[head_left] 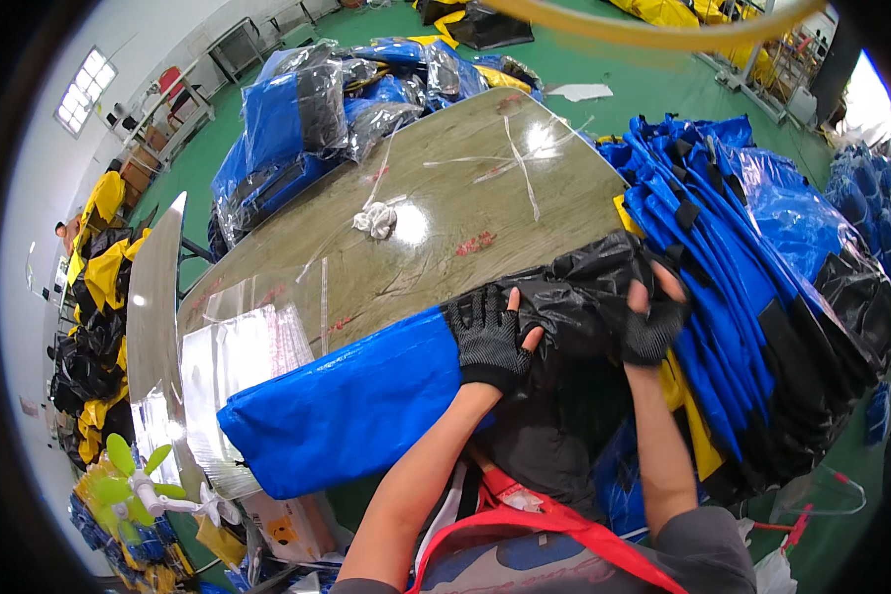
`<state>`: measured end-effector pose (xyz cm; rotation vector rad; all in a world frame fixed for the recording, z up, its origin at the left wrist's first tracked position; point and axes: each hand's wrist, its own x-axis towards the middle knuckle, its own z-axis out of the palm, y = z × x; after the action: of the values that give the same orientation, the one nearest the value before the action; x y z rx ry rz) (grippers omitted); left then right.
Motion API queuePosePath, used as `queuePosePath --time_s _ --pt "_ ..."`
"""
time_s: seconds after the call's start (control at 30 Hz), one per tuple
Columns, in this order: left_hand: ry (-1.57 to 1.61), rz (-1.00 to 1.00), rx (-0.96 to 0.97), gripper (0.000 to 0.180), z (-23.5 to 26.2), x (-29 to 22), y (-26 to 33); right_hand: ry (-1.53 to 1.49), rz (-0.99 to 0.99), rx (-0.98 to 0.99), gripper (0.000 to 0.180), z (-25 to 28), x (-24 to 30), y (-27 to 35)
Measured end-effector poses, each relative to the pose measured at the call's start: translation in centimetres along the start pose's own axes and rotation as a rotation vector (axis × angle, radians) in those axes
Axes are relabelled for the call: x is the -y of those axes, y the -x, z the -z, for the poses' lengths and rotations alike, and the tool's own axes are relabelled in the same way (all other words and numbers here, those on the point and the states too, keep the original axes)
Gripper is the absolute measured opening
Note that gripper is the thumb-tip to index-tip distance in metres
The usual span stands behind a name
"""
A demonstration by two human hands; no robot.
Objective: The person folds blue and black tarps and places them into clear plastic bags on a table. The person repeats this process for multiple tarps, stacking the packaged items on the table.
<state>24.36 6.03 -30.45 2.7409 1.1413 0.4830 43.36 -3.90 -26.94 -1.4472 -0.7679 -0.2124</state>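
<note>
A long folded blue-and-black coated-fabric piece [356, 401] lies along the table's near edge, its blue end to the left and its crinkled black end to the right. My left hand [490, 342], in a black fingerless mesh glove, presses on the black part beside the blue seam, fingers spread. At the far right end, my right hand [655, 325], gloved the same way, has its fingers bent around the black material. Part of the right hand's grip is hidden. Clear plastic sleeves [243, 366] lie under and beyond the blue end.
A tall stack of folded blue-and-black pieces [733, 267] stands right of the table [445, 218]. Plastic-wrapped blue bundles [297, 119] are heaped at its far left. A crumpled white wad [374, 220] and clear strips rest on top. A green-bladed fan [134, 485] stands lower left.
</note>
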Motion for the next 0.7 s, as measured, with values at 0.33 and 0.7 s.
queuePosePath --time_s 0.33,0.7 --pt "0.099 0.082 0.062 0.069 -1.1 1.0 0.5 -0.072 -0.106 0.628 0.033 -3.4 9.2 4.3" --pt "0.336 -0.455 0.291 0.037 13.5 14.2 13.3 0.309 0.648 0.938 0.05 -9.2 10.1 12.1"
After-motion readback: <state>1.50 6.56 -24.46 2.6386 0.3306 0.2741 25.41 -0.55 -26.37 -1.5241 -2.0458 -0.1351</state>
